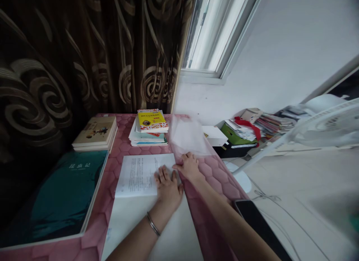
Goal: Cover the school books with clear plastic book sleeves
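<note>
Pink hexagon-quilted desk cover (217, 180) lies beneath both hands. The left hand (168, 188), flat with fingers spread, presses on a white printed paper sheet (143, 175). The right hand (189, 166) rests at the sheet's edge, just below a thin, clear plastic film (186, 135); whether it grips anything is hard to tell. A glossy yellow paperback (153, 120) sits farther along.

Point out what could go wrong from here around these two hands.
The translucent plastic film beside the right hand looks loose and might slide off the table's edge. The printed sheet under the left hand could shift or crease if pressed while it lies unsecured. The black phone lies close to the right forearm, so a sideways arm movement might knock it.
</note>
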A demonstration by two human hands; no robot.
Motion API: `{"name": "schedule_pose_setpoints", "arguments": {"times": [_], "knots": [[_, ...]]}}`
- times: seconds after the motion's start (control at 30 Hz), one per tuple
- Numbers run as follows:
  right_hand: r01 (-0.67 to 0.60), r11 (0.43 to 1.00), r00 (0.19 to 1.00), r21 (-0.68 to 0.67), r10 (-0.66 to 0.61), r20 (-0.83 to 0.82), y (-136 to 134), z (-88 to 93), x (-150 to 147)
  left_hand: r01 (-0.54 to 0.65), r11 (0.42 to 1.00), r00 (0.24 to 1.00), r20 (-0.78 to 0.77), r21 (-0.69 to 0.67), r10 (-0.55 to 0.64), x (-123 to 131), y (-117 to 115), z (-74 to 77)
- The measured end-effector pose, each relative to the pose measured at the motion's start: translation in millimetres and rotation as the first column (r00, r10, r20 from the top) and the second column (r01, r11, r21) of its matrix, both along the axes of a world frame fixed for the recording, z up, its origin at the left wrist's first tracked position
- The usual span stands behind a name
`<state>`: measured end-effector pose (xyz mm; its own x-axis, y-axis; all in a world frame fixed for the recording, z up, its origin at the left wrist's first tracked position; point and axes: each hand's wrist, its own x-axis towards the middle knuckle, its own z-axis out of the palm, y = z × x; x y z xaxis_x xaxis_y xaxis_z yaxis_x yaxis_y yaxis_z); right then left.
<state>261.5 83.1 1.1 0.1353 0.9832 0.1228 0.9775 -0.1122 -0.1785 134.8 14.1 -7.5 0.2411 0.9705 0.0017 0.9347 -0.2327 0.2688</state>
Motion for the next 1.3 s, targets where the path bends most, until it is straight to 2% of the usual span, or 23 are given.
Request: {"name": "schedule_pose_setpoints", "arguments": {"times": [0.1,0.27,0.37,0.53,0.6,0.87,0.97,1.17,1.3], "knots": [[0.045,0.999,0.999,-0.009,-0.045,0.019,22.0,4.4,-7.5,-0.003,1.000,1.000,-0.011,0.012,0.003,-1.4,0.7,-4.0],[0.171,0.985,0.984,0.009,-0.170,-0.047,50.4,9.5,-18.5,0.000,1.000,1.000,-0.008,0.024,0.001,0.0,2.4,-12.9],[0.209,0.978,0.974,-0.003,-0.208,-0.092,46.2,6.2,-18.9,-0.001,1.000,1.000,-0.004,0.013,0.001,0.1,2.7,-13.2],[0.132,0.991,0.989,-0.017,-0.133,-0.071,12.8,-6.4,-10.2,0.006,1.000,1.000,0.015,-0.001,-0.006,-0.2,0.8,-6.1],[0.132,0.991,0.989,-0.011,-0.132,-0.059,8.0,-7.8,-9.2,0.004,1.000,1.000,0.017,-0.005,-0.004,-0.3,0.1,-4.7],[0.198,0.980,0.977,0.005,-0.197,-0.083,52.4,7.9,-26.6,0.009,1.000,1.000,0.019,-0.010,-0.009,-0.9,1.8,-9.7],[0.192,0.981,0.977,-0.001,-0.191,-0.092,41.4,4.2,-25.7,0.006,1.000,1.000,0.022,-0.003,-0.006,-1.1,1.4,-9.7],[0.117,0.993,0.990,-0.014,-0.118,-0.081,-11.8,-12.4,-10.3,0.011,1.000,0.999,0.039,0.017,-0.011,-2.7,0.0,-8.9],[0.140,0.990,0.985,-0.016,-0.141,-0.099,-4.3,-7.9,-11.6,0.017,1.000,1.000,0.020,0.009,-0.017,-1.7,-1.5,-6.2]]}}
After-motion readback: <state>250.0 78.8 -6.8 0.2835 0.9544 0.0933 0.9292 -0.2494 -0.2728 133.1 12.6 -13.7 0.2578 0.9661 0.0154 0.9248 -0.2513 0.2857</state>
